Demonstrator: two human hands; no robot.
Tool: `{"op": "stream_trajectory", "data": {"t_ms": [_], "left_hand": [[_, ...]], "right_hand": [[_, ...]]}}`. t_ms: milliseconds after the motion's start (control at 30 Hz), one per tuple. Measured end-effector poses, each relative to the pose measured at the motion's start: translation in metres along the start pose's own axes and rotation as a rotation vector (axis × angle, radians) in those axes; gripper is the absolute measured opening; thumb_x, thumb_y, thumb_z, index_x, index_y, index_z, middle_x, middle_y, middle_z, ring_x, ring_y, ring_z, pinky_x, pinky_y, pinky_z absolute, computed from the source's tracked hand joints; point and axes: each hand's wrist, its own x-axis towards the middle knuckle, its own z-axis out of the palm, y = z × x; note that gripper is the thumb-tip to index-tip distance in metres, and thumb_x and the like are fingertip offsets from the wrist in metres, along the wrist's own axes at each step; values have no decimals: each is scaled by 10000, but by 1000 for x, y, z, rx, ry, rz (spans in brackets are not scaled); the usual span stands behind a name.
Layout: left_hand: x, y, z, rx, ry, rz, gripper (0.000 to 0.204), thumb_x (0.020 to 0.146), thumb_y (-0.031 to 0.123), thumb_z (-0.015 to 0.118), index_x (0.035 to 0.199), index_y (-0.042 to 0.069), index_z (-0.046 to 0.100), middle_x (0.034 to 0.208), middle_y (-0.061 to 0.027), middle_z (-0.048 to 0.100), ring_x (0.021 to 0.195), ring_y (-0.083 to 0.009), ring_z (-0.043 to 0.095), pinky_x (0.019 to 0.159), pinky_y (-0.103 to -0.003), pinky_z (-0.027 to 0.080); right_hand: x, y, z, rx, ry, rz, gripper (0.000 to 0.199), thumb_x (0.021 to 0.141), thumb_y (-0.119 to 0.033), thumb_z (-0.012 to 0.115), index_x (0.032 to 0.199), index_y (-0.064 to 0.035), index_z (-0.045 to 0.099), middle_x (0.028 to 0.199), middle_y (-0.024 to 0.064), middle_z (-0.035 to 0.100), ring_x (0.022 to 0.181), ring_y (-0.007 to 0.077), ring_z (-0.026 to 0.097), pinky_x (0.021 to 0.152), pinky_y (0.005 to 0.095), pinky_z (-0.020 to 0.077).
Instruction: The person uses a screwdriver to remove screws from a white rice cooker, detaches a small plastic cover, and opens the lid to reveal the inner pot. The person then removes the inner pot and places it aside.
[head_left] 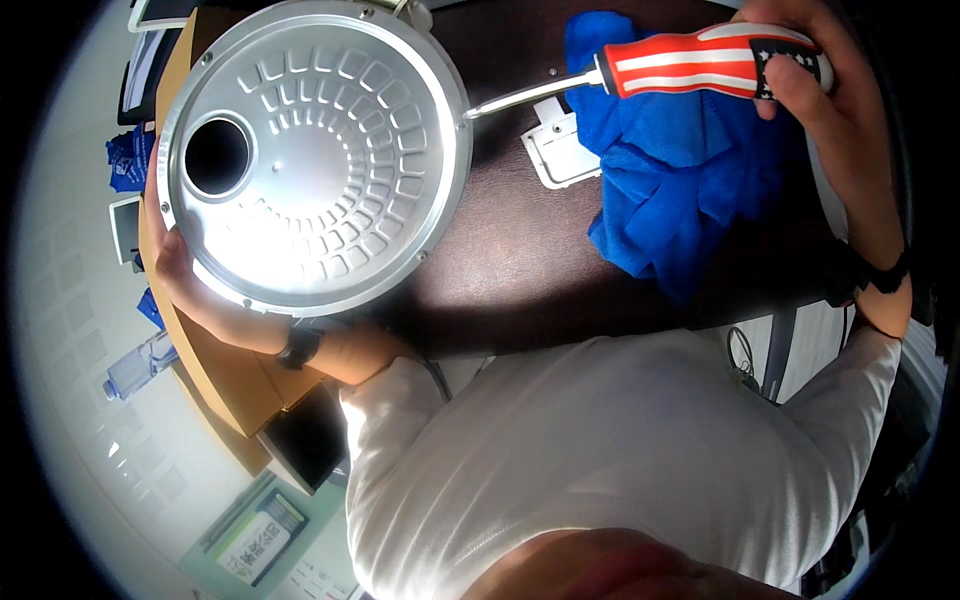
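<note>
A round silver metal cover (310, 215) is tilted up at the left, with an off-centre round hole, rows of stamped pockets and small screws around its rim. My left hand (195, 290) is closed on its lower left edge, most of the fingers hidden behind it. In my right hand (825, 90) is a screwdriver (690, 62) with a red and white striped handle and a dark starred end. Its shaft points left, and the tip is at the cover's right rim, beside a screw; whether they touch I cannot tell.
A crumpled blue cloth (670, 160) lies on the dark brown table (500, 230) below the screwdriver. Partly beneath the cloth is a small white plastic part (562, 155) with a tab. Tan cardboard-coloured furniture (215, 370) and a clear plastic bottle (140, 365) are at the left.
</note>
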Motion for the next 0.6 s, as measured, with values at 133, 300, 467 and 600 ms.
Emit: {"op": "stream_trajectory", "data": {"t_ms": [133, 300, 467, 600], "left_hand": [[-2, 4, 5, -51, -30, -18, 737, 887, 509, 404, 1342, -70, 421, 1168, -241, 594, 955, -294, 674, 795, -370, 594], [-4, 12, 8, -124, -124, -76, 643, 952, 415, 303, 1392, -49, 369, 1242, -208, 567, 1055, -253, 640, 873, -377, 572], [2, 8, 7, -230, -134, -71, 614, 896, 335, 333, 1344, -75, 429, 1187, -224, 604, 997, -279, 665, 840, -350, 571], [2, 11, 8, -135, -129, 4, 604, 942, 386, 315, 1348, -41, 451, 1230, -233, 579, 1031, -282, 655, 856, -423, 584]], "right_hand": [[0, -5, 1, -3, 12, 9, 436, 944, -438, 535, 1229, -110, 503, 1058, 88, 616, 778, 103, 599, 659, 196, 495], [2, -12, 3, -3, 18, 20, 442, 945, -434, 535, 1242, -110, 498, 1069, 91, 617, 788, 104, 599, 664, 198, 496], [0, -15, -8, -43, 39, 40, 440, 946, -423, 536, 1253, -110, 494, 1084, 92, 619, 798, 105, 599, 672, 204, 494], [9, -30, -9, 45, 55, 44, 334, 947, -319, 561, 1177, -78, 538, 940, 55, 590, 749, 83, 551, 663, 210, 449]]}}
